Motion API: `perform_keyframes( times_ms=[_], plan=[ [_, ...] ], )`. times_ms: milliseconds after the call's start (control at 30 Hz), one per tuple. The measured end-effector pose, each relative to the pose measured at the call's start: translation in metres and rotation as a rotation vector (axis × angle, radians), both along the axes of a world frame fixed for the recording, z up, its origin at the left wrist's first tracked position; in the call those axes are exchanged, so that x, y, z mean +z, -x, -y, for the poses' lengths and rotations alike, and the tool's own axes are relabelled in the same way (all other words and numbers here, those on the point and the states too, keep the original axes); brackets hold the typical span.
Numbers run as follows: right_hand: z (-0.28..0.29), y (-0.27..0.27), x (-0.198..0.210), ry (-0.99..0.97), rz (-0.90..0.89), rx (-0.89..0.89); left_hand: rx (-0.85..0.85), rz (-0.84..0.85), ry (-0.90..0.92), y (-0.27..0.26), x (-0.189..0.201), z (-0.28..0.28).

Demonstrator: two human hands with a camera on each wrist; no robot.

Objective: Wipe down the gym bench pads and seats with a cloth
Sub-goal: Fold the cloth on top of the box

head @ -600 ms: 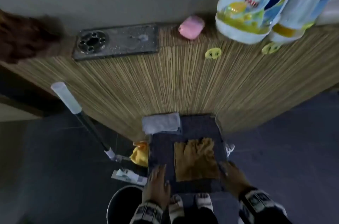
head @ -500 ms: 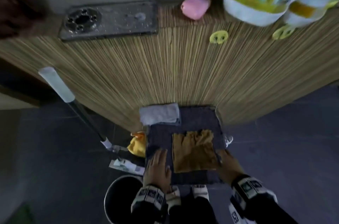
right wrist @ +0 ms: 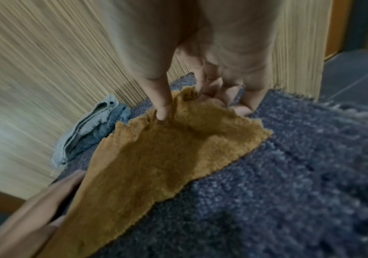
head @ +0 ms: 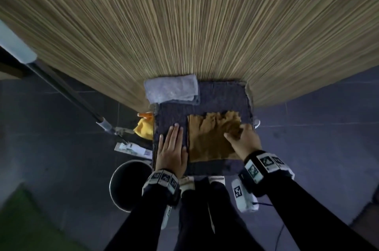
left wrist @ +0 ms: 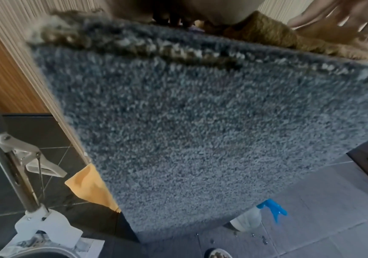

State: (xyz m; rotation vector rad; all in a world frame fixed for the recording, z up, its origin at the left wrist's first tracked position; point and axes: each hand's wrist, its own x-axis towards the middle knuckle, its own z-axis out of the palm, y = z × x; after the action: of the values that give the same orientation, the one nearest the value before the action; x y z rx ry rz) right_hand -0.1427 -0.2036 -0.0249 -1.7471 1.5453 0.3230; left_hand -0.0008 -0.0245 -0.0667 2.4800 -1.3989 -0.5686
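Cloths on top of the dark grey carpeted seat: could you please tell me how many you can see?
2: a brown cloth spread at the seat's right, under the right hand, and a folded light grey cloth at its far left corner. Others may be hidden.

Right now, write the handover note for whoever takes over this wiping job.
Left hand: flat, fingers straight, pressing on the grey fuzzy seat pad beside the cloth.
Right hand: fingers curled, pinching the far right part of the brown cloth.
The cloth lies spread on the right half of the pad; a folded grey towel sits at the far left corner.
Done: cloth laid out and gripped.
Left: wiping the pad; how much is already wiped cannot be told.
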Motion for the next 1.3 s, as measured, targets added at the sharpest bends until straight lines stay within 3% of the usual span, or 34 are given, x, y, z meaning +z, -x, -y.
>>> perform_keyframes(
  times_ms=[367,533,700,933,1100,1300],
  plan=[
    [-0.006,0.002,0.001,0.05,0.086,-0.028,-0.005,0.02,-0.03,-0.001,-0.001,-0.001],
    [0.0,0.018,0.008,0.089,0.079,0.04,-0.019,0.024,-0.07,-0.001,-0.002,-0.002],
    [0.005,0.032,0.018,0.216,0.069,0.039,-0.022,0.028,-0.088,0.0,0.001,-0.002],
    [-0.029,0.003,0.033,0.188,0.208,0.407,-0.039,0.054,-0.1,0.001,0.005,-0.002],
    [-0.054,-0.012,0.029,-0.002,0.093,0.588,-0.053,0.025,-0.102,0.0,0.0,-0.007],
    [-0.066,-0.012,0.025,0.23,0.07,0.429,-0.067,0.046,-0.075,0.002,0.005,-0.01]
  ],
)
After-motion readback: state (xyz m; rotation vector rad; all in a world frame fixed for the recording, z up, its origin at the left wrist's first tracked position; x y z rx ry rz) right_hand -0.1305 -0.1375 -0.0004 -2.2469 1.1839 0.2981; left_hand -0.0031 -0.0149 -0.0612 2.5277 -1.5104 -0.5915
